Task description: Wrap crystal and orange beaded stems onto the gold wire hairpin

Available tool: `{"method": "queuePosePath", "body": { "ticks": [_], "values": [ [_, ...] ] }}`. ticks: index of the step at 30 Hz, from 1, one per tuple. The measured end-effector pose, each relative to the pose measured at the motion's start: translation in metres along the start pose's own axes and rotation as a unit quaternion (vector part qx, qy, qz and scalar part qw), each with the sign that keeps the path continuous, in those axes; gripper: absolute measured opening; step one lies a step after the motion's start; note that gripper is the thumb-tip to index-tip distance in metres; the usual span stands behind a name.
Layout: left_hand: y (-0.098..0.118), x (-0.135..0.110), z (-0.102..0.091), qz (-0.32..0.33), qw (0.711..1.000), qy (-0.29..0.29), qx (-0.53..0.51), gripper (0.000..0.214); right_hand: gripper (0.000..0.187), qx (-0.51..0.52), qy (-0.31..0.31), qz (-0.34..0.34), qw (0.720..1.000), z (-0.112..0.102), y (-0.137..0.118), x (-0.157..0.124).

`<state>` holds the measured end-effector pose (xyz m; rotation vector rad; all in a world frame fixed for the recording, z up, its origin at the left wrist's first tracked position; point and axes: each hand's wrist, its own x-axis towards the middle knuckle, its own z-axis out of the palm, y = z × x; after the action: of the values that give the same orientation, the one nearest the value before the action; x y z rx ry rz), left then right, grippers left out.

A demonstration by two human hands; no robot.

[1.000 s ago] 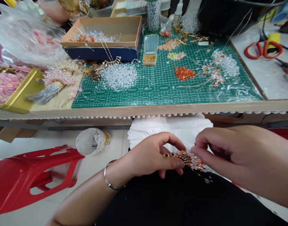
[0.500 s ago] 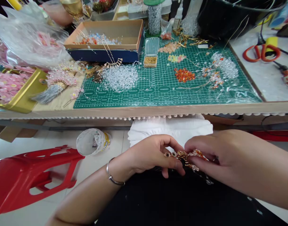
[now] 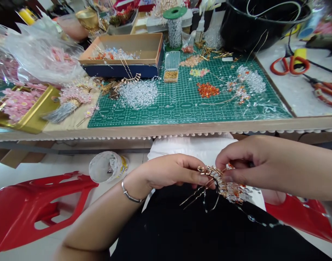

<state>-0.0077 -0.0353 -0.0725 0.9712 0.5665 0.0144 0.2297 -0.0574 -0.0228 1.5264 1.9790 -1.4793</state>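
Above the lap, a beaded hair comb (image 3: 231, 188) with gold settings, clear and orange beads and two long gold prongs is held between both hands. My left hand (image 3: 179, 170), with a silver bangle (image 3: 130, 193) on its wrist, pinches the gold end of the comb. My right hand (image 3: 244, 163) is closed with thumb and forefinger together at the upper beads; whether it grips a bead or a wire there is hidden. From the comb a strand of clear beads (image 3: 252, 218) trails down to the right across the black cloth (image 3: 182, 228).
A green cutting mat (image 3: 179, 112) bears clear beads (image 3: 140, 93), orange beads (image 3: 207, 90) and a small box of gold beads (image 3: 171, 75). A cardboard box (image 3: 122, 69) stands behind. Red-handled scissors (image 3: 289, 66) lie right. A red stool (image 3: 16, 214) and white bucket (image 3: 103, 168) are below left.
The hair comb has turned and risen into view, showing its prongs and bead cluster. My right hand has lifted slightly, and the bead strand now hangs further right. The head view has shifted a little.
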Motion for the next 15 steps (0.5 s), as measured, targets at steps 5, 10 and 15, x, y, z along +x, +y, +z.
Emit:
{"method": "queuePosePath", "body": {
  "ticks": [5,10,15],
  "values": [
    [-0.003,0.005,0.004,0.009,0.999,-0.032,-0.002,0.011,0.016,0.043,-0.014,0.024,0.999,0.001,-0.004,-0.004],
    [-0.012,0.008,0.006,0.040,0.994,0.089,-0.047,0.024,0.012,0.089,-0.021,0.037,0.995,0.001,0.001,-0.009],
    [-0.009,0.008,0.009,0.040,0.996,0.072,-0.021,0.018,0.014,0.091,0.009,0.006,0.996,0.007,0.009,-0.004]
  ]
}}
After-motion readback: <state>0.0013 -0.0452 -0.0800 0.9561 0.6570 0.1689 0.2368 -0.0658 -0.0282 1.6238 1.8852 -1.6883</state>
